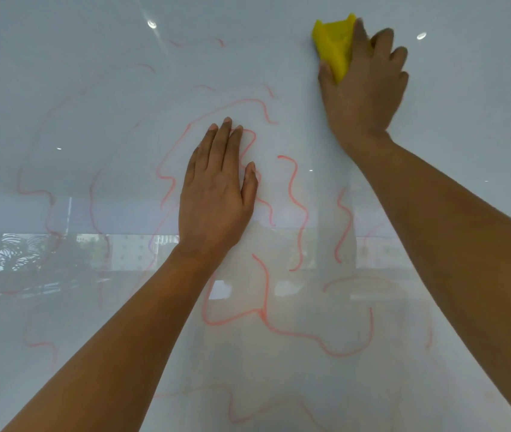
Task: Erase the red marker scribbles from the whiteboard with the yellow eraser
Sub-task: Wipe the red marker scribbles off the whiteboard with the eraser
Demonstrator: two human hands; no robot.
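Note:
A glossy whiteboard [92, 104] fills the whole view. Red marker scribbles [298, 198] wind across its middle, left and lower parts; some on the left and top are faint. My right hand [363, 88] presses the yellow eraser [335, 45] against the board at the upper right, fingers wrapped over it. My left hand [216, 194] lies flat on the board at the centre, fingers together, covering part of a red loop. A strip of board below the eraser looks free of red.
The board's shiny surface reflects ceiling lights [152, 24], a window band and palm-like plants [7, 251] at the left. Both forearms reach up from the bottom edge. No board frame or edge is visible.

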